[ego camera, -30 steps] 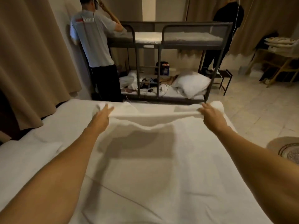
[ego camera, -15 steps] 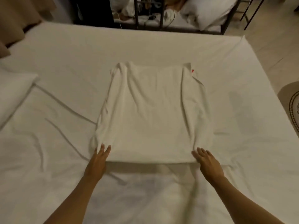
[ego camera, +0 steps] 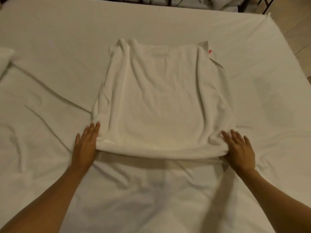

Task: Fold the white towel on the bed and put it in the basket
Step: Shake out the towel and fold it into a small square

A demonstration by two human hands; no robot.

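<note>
A: Position of the white towel (ego camera: 161,98)?

B: Flat on the bed (ego camera: 50,39), roughly centre of the sheet. Folded over on itself; the doubled, rounded edge is the near one, facing the person. Far edge shows two layers slightly offset at the right corner, with a small red tag (ego camera: 210,51) poking out there. Long soft creases run down the cloth.

A: Hands?

B: Left hand (ego camera: 85,145) lies flat at the near left corner, fingers straight and close together, pointing away from the person. Its inner side touches the towel's left edge; the palm is on the sheet. Nothing gripped.

A: And the other?

B: Right hand (ego camera: 239,148) at the near right corner, fingers extended and a little spread, tips resting on the towel's edge, heel of the hand on the sheet. Also holding nothing. Both forearms reach in from the bottom of the view.

A: Surroundings?

B: Bed sheet wrinkled, deepest folds to the left of the towel and just below it. A white pillow (ego camera: 5,59) shows at the left margin, well apart from the towel. Dark metal bed frame (ego camera: 170,0) with bedding beyond the far edge; tiled floor (ego camera: 296,27) at upper right. Basket: not in view.
</note>
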